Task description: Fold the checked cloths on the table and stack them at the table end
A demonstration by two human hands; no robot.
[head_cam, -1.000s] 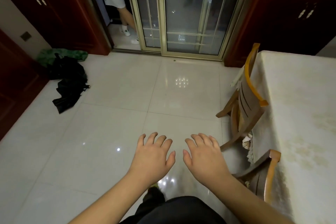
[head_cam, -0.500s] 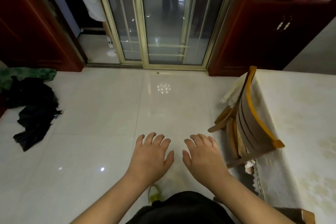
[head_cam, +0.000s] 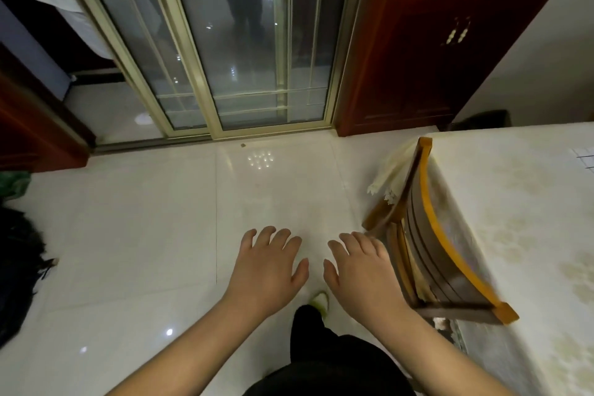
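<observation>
Both hands are hanging out over the floor with each grip released, left hand (head_cam: 268,270) and right hand (head_cam: 361,273), while a checked cloth (head_cam: 585,157) is peeking in on the worktop (head_cam: 514,202) way off right, nearer the right hand.

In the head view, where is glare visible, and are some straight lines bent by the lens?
Head view: a cluster of lamp reflections glares on the glossy floor tiles before the sliding glass door; the door frames bow and lean outward, wide-angle distortion; the chair by the table looks slightly blurred.
</observation>
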